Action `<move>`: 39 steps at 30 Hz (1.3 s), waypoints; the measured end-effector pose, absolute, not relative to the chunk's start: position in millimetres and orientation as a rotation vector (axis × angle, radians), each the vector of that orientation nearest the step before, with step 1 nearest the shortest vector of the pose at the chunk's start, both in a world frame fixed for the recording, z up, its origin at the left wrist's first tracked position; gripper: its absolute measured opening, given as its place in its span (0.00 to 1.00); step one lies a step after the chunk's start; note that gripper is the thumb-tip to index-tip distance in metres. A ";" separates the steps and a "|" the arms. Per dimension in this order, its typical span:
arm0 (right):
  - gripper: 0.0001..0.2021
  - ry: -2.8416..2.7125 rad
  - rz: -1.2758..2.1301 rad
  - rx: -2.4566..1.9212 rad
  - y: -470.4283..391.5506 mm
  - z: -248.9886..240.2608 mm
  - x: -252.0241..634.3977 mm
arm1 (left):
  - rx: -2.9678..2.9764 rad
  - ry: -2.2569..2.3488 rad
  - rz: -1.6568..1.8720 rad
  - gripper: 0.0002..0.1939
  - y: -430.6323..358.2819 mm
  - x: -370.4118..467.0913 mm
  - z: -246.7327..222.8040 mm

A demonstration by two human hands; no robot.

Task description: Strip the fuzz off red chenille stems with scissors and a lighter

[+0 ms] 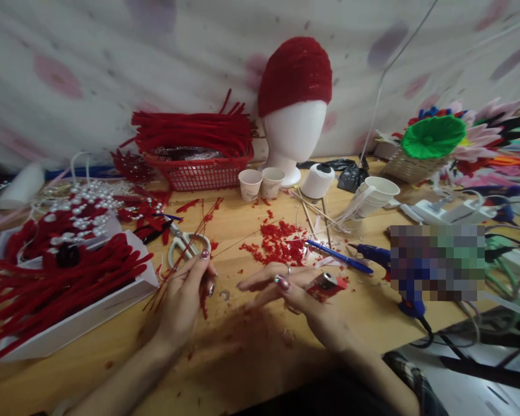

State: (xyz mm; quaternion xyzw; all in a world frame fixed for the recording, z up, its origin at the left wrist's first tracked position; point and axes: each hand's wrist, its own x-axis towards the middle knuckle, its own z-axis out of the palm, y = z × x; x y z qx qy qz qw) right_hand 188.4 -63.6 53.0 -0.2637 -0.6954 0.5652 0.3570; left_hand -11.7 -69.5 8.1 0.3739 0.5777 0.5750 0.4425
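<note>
My left hand (184, 294) is closed in a pinch, thumb against fingers. From the fingertips a thin dark wire (242, 237) runs up to the right. Thin red stems (153, 296) show beside and behind this hand; whether it grips them too is unclear. My right hand (297, 292) is open, fingers stretched toward the left hand, with a ring on one finger. Just beyond its knuckles is a red lighter (328, 281) with a metal top; I cannot tell if it touches. Scissors (186, 245) lie past my left hand, and red fluff scraps (281, 242) past my right.
Left stands a white box (56, 335) of fuzzy red stems, with pearl beads (80, 211) behind. A red basket (199, 173), paper cups (250, 185), a foam head (291, 130) and a thread spool (318, 181) line the back. A blue pen (340, 256) and glue gun (372, 252) lie right.
</note>
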 end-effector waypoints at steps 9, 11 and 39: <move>0.19 -1.262 1.565 -0.985 -53.2 26.9 165.5 | 1.044 1.206 1.499 0.18 -75.9 -6.1 13.2; 0.18 -1.147 1.564 -1.053 -53.0 26.9 157.9 | 1.134 1.177 1.449 0.18 -80.2 -2.9 15.0; 0.17 -0.870 1.617 -0.825 -63.7 30.0 123.3 | 1.175 1.112 1.429 0.18 -83.2 0.5 19.2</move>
